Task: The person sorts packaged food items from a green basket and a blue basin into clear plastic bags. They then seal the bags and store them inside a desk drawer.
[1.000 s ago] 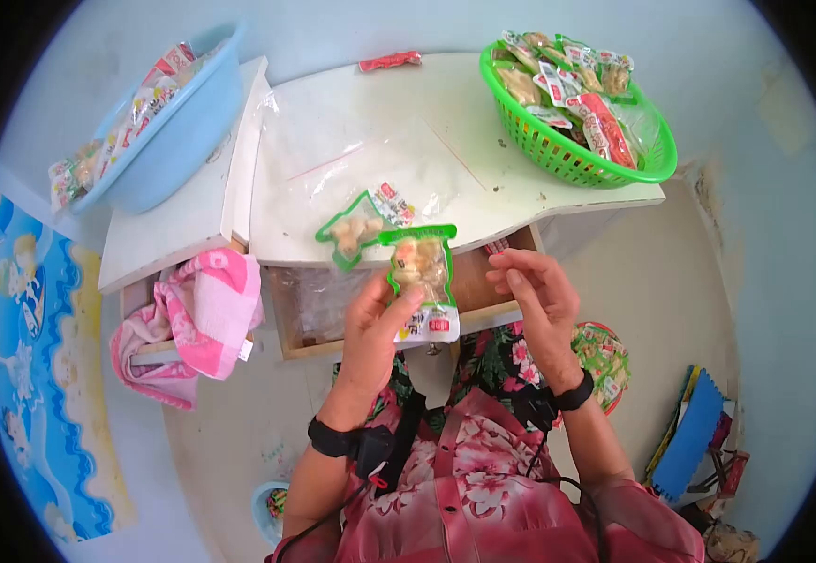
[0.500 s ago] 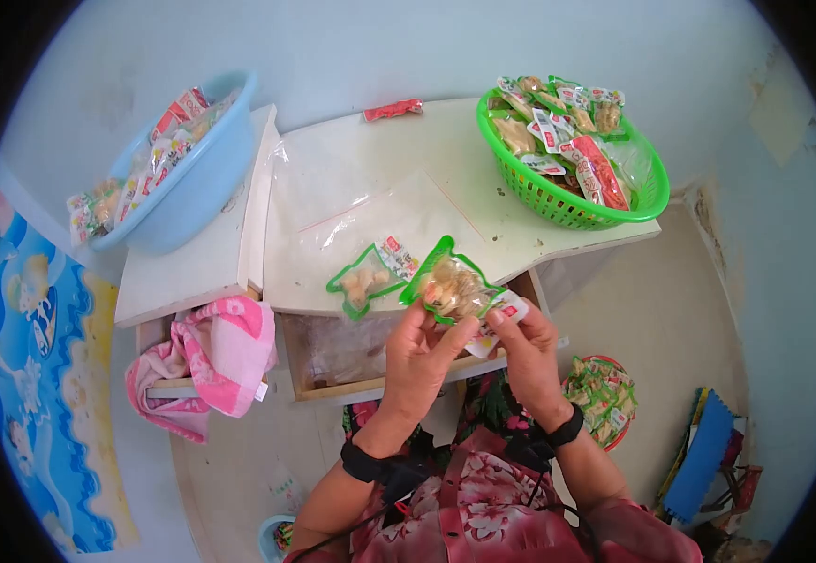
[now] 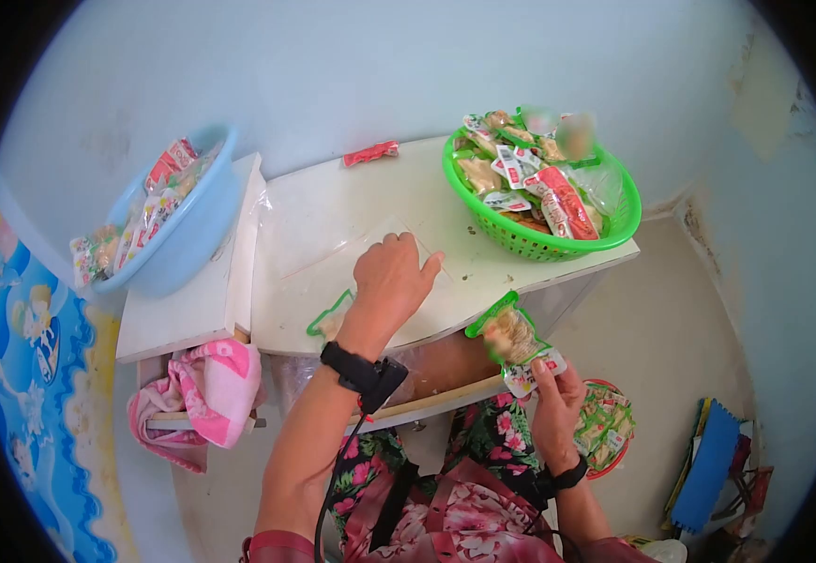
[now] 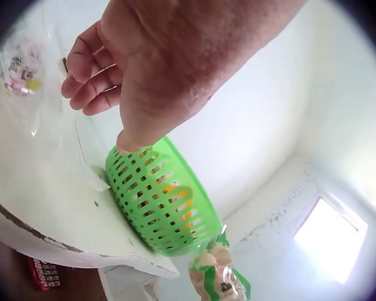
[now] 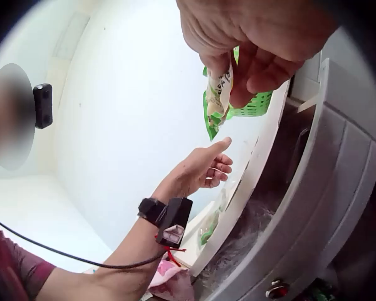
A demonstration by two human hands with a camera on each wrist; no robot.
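The left hand [image 3: 394, 281] is held over the white tabletop [image 3: 427, 202], above a flat clear plastic bag [image 3: 333, 258]; its fingers are loosely bent and hold nothing, as the left wrist view shows. The right hand [image 3: 555, 413] pinches the printed end of a green-edged snack packet [image 3: 511, 338] between thumb and fingers, in front of the table edge. In the right wrist view the same packet [image 5: 217, 103] hangs from the fingertips. Another green-edged packet [image 3: 329, 324] lies on the table, partly hidden by the left forearm.
A green basket [image 3: 558, 246] full of packets stands at the table's right. A blue basin [image 3: 183, 239] with packets is at the left. A red packet [image 3: 370, 154] lies at the back. Below are an open drawer [image 3: 445, 403], a pink towel [image 3: 220, 385] and a red-rimmed container [image 3: 605, 427].
The left hand has let go of the packet and moved forward over the table. The right hand, empty at first, has gripped the packet and moved it to the right.
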